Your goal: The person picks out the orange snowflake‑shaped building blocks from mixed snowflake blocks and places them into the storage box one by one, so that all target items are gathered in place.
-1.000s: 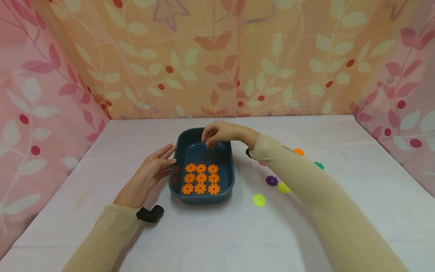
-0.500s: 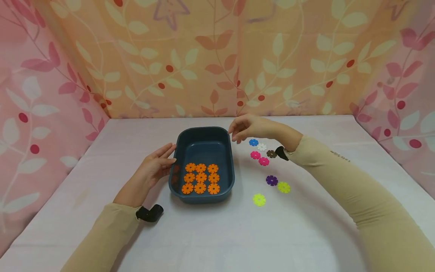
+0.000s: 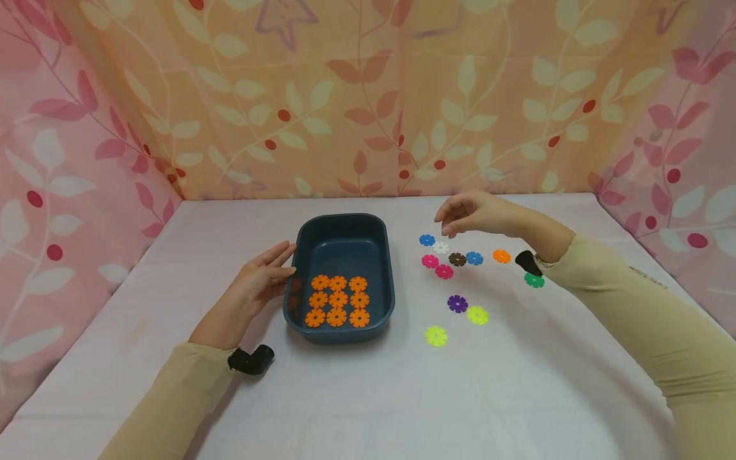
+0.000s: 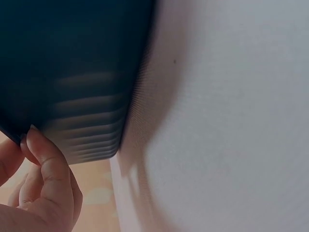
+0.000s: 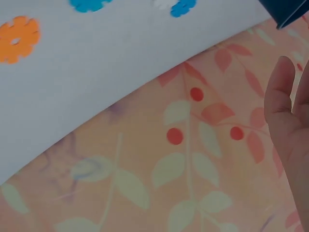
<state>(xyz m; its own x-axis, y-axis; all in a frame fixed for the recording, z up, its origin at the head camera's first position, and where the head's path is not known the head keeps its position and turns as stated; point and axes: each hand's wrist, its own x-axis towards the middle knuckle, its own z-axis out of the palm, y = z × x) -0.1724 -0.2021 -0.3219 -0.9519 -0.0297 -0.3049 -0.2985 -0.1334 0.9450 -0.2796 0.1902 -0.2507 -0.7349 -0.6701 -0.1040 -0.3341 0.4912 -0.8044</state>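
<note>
A deep dark-blue rectangular container stands on the table, with orange notched plastic discs in three rows of three at its near end. At its left side my left hand pinches the rim between thumb and fingers, as the left wrist view shows too. My right hand hangs over the back right of the table, fingers loosely curled, nothing visible in them. Below it lie loose discs: blue, white, brown, another blue disc and two pink ones.
Nearer the front lie a purple disc and two yellow discs. Farther right are an orange disc and a green disc. A leaf-patterned cloth walls the back and sides of the white-covered table.
My right hand has moved from above the container out to the right, over the loose discs. The left hand stays on the container's rim. The orange discs keep their places.
</note>
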